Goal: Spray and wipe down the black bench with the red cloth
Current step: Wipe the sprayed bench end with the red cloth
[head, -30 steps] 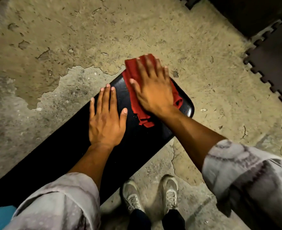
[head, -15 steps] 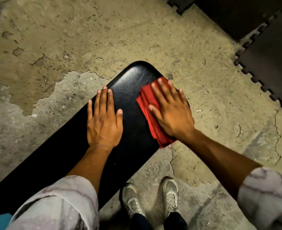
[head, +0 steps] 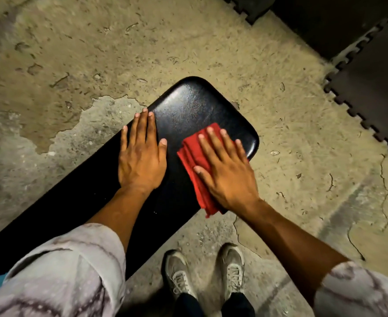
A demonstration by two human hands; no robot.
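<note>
Nearest are two pale patterned sleeves (head: 58,271), pushed up the forearms, and between them two grey sneakers (head: 181,275) planted on the cracked concrete floor (head: 279,76), toes just short of the black bench (head: 188,104). That stance reads as someone leaning over the near long edge to reach across.

Further out, two hands lie on the padded tabletop. The left hand (head: 141,161) rests flat, fingers straight and together, holding nothing; I judge it is there to brace the lean and steady the pad. The right hand (head: 228,172) is also flat, fingers spread, pressing down on the one red cloth (head: 194,161) rather than clutching it, so the grip is open on both sides. A spread palm puts even pressure over a wide patch, which suits wiping. The cloth is folded into layers, sits just beside the left hand toward the bench's rounded end, and its lower corner hangs a little past the near edge.

Beyond the fingers the end of the pad shines, possibly damp. No spray bottle is in view. Farthest off, dark interlocking floor mats (head: 371,92) edge the corner.
</note>
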